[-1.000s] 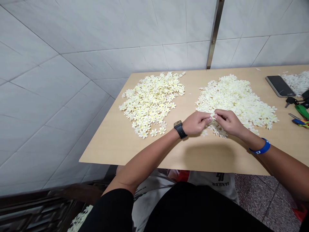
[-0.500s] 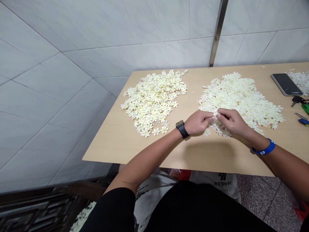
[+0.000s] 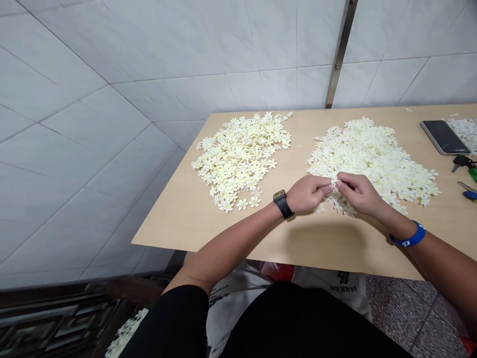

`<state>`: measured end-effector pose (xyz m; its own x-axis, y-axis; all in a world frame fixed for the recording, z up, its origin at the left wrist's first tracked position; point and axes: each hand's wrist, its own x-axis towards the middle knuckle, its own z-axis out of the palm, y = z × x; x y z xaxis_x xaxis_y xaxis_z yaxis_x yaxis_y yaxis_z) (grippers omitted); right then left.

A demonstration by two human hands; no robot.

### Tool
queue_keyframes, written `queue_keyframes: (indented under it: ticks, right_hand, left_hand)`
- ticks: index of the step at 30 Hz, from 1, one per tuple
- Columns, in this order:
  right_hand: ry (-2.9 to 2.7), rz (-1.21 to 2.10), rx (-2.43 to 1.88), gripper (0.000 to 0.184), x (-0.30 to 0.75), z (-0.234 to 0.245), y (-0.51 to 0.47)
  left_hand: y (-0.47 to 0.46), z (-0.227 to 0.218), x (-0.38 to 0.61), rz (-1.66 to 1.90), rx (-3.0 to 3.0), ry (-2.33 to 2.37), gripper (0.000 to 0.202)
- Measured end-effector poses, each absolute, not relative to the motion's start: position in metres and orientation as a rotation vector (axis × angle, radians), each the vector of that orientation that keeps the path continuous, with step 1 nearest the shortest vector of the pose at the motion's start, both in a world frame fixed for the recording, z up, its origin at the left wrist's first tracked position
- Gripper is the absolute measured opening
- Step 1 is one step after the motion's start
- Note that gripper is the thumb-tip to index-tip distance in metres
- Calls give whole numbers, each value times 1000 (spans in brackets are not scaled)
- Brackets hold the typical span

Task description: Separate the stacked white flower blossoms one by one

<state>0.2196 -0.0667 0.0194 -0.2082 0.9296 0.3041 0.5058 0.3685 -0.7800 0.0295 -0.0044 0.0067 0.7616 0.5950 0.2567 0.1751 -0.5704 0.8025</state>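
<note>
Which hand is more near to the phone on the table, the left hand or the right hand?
The right hand is nearer. It is at the front edge of the flower pile, down and left of the phone. The left hand is farther, on the other side of the right hand.

Live from up on the person's head, the view tips forward and down, looking over the lap (image 3: 298,323) at close range onto the table (image 3: 179,228), with a tiled wall (image 3: 186,49) across the top and the left hand (image 3: 307,194) and right hand (image 3: 359,194) just below centre.
</note>
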Motion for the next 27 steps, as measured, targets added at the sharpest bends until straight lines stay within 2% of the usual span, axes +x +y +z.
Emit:
queue_keyframes:
  ticks: [4,8,15,22,27]
  right_hand:
    - [-1883,690,-1233,35,219,21,-68]
    - [-1844,635,-1255,37,218,21,-66]
    - [-1800,674,-1284,39,236,27,-58]
    - [-1722,655,-1291,37,243,27,-57]
    - [-1785,692,-1277,34,231,23,-61]
  left_hand:
    - [-4,6,31,659,2115,639,36]
    - [-3,5,31,666,2103,539,41]
    - [-5,-1,34,703,1944,651,46]
    - [-8,-1,33,904,1953,727,26]
    - [-7,-7,38,995,1864,710,28]
